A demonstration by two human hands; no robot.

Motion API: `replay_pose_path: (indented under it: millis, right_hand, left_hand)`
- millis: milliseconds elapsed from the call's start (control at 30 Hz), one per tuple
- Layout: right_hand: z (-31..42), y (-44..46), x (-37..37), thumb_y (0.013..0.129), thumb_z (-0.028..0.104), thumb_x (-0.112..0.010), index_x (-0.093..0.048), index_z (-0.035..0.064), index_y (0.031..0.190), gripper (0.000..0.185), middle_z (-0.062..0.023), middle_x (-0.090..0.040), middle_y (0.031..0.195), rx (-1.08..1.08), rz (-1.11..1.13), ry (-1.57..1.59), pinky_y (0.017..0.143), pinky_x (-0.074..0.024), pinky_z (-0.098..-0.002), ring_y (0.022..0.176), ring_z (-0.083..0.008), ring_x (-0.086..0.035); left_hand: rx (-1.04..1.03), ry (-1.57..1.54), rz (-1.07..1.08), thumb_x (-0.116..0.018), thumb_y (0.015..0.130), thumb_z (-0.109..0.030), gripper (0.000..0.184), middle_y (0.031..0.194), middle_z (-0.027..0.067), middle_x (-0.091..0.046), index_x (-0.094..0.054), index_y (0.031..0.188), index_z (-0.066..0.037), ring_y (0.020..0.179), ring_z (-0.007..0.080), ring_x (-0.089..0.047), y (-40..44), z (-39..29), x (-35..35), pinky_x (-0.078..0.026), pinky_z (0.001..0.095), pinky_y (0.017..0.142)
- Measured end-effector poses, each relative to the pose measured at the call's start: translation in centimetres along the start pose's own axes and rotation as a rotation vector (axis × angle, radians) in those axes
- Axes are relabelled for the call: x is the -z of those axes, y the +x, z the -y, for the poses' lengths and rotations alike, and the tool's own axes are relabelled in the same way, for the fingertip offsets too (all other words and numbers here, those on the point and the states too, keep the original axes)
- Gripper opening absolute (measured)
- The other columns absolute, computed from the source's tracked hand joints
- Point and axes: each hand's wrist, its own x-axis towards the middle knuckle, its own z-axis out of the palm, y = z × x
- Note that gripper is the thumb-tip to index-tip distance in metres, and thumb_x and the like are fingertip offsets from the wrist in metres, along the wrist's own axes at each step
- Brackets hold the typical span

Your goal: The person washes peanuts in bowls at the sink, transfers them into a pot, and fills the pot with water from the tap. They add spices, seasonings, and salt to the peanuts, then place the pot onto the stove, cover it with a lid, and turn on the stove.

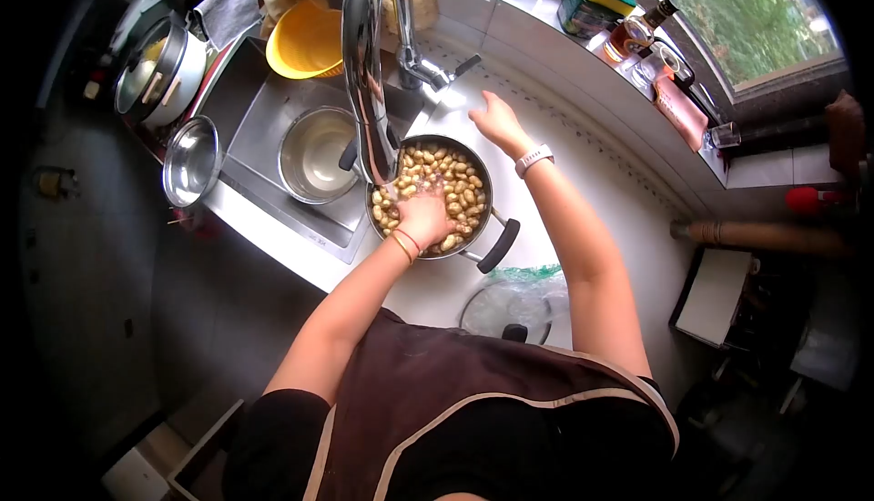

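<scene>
A two-handled metal pot (490, 193) stands at the sink's right edge, filled with peanuts in their shells (462, 193) and water. My left hand (426, 220) reaches down into the peanuts. Its fingertips are hidden among them, and bubbly water shows around it. Above the pot's left side hangs the chrome faucet (367, 73). My right hand (501, 124) is over the counter, just short of the faucet lever (466, 66), with thumb and forefinger apart and nothing seen in it.
A metal bowl (289, 157) sits in the sink (250, 141) beside a yellow basin (293, 41). Another steel bowl (191, 162) rests on the left edge. A glass lid (496, 305) lies near my apron. A bottle (630, 38) and glasses line the windowsill.
</scene>
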Motion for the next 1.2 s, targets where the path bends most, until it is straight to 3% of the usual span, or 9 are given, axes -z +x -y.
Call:
replay_pose_path:
  millis: [200,267,333,433,733,800,900,967,1200]
  right_hand:
    - [3.5,1.9,0.2,0.077,0.020,-0.062,-0.041,-0.0094,0.130,0.064,-0.0217,-0.055,0.117,-0.317,0.086,0.527,0.074,-0.0503,-0.0349,0.096,-0.0260,-0.058]
    - [4.3,3.5,0.1,0.083,0.019,-0.060,-0.024,-0.0063,0.141,0.073,-0.0164,-0.050,0.124,-0.445,0.103,0.597,0.075,-0.0502,-0.0380,0.093,-0.0221,-0.055]
    - [4.9,4.2,-0.3,0.081,0.017,-0.059,-0.039,-0.0042,0.132,0.058,-0.0109,-0.055,0.103,-0.445,0.018,0.614,0.069,-0.0500,-0.0358,0.081,-0.0175,-0.053]
    - [5.4,5.1,-0.7,0.079,0.014,-0.058,-0.052,0.0027,0.093,0.019,-0.0037,-0.051,0.078,-0.377,-0.034,0.601,0.065,-0.0492,-0.0340,0.075,-0.0150,-0.052]
    - [3.0,3.3,-0.1,0.080,0.014,-0.060,-0.028,-0.0027,0.141,0.070,-0.0158,-0.049,0.123,-0.434,-0.038,0.652,0.073,-0.0513,-0.0361,0.093,-0.0210,-0.054]
    - [3.3,2.5,0.9,0.081,0.014,-0.059,-0.033,-0.0031,0.138,0.064,-0.0162,-0.048,0.126,-0.437,-0.040,0.654,0.075,-0.0515,-0.0366,0.095,-0.0221,-0.055]
    - [3.3,2.3,1.6,0.079,0.013,-0.059,-0.040,0.0002,0.135,0.061,-0.0065,-0.056,0.090,-0.454,-0.010,0.713,0.069,-0.0504,-0.0355,0.080,-0.0155,-0.054]
    - [3.4,2.3,1.7,0.080,0.014,-0.059,-0.041,0.0002,0.135,0.060,-0.0071,-0.057,0.092,-0.451,-0.001,0.727,0.068,-0.0502,-0.0353,0.079,-0.0156,-0.054]
    - [3.9,2.5,0.4,0.081,0.015,-0.059,-0.048,-0.0009,0.130,0.052,-0.0131,-0.059,0.114,-0.403,0.002,0.657,0.071,-0.0511,-0.0345,0.095,-0.0205,-0.058]
  left_hand:
    - [-0.067,0.049,-0.338,-0.067,0.077,-0.030,0.062,0.128,0.0233,-0.044,-0.043,0.130,-0.006,0.105,0.0385,-0.055,-6.2,-2.2,1.9,-0.056,0.0392,0.066]
    - [-0.080,0.013,-0.292,-0.064,0.078,-0.025,0.057,0.131,0.0214,-0.042,-0.045,0.129,-0.008,0.110,0.0379,-0.052,-6.7,-2.3,1.8,-0.054,0.0427,0.074]
    - [-0.091,-0.024,-0.248,-0.062,0.079,-0.020,0.052,0.134,0.0195,-0.040,-0.048,0.127,-0.009,0.114,0.0374,-0.050,-6.7,-2.1,1.7,-0.051,0.0461,0.082]
    - [-0.454,0.090,-0.491,-0.061,0.079,-0.019,0.043,0.136,0.0101,-0.041,-0.055,0.121,-0.012,0.132,0.0319,-0.031,-5.2,-1.2,1.1,-0.019,0.0604,0.107]
    - [-0.274,0.189,-0.385,-0.059,0.080,-0.018,0.035,0.127,0.0122,-0.049,-0.059,0.114,-0.012,0.124,0.0291,-0.040,-3.0,-0.9,-1.2,-0.028,0.0626,0.099]
    - [-0.309,0.122,-0.520,-0.055,0.081,-0.015,0.032,0.125,0.0121,-0.049,-0.060,0.112,-0.010,0.120,0.0289,-0.044,-5.2,-1.3,0.6,-0.033,0.0562,0.099]
    - [-0.314,0.111,-0.298,-0.056,0.078,-0.012,0.037,0.126,0.0123,-0.049,-0.058,0.115,-0.008,0.117,0.0281,-0.047,-7.4,-0.6,2.7,-0.039,0.0469,0.095]
    - [-0.286,0.098,-0.085,-0.057,0.078,-0.011,0.039,0.126,0.0120,-0.050,-0.056,0.116,-0.007,0.116,0.0276,-0.047,-7.6,0.2,2.5,-0.040,0.0448,0.093]
    - [-0.480,-0.230,-0.286,-0.059,0.076,-0.003,0.034,0.119,0.0140,-0.055,-0.060,0.110,-0.005,0.109,0.0303,-0.053,-9.8,3.7,5.5,-0.045,0.0395,0.089]
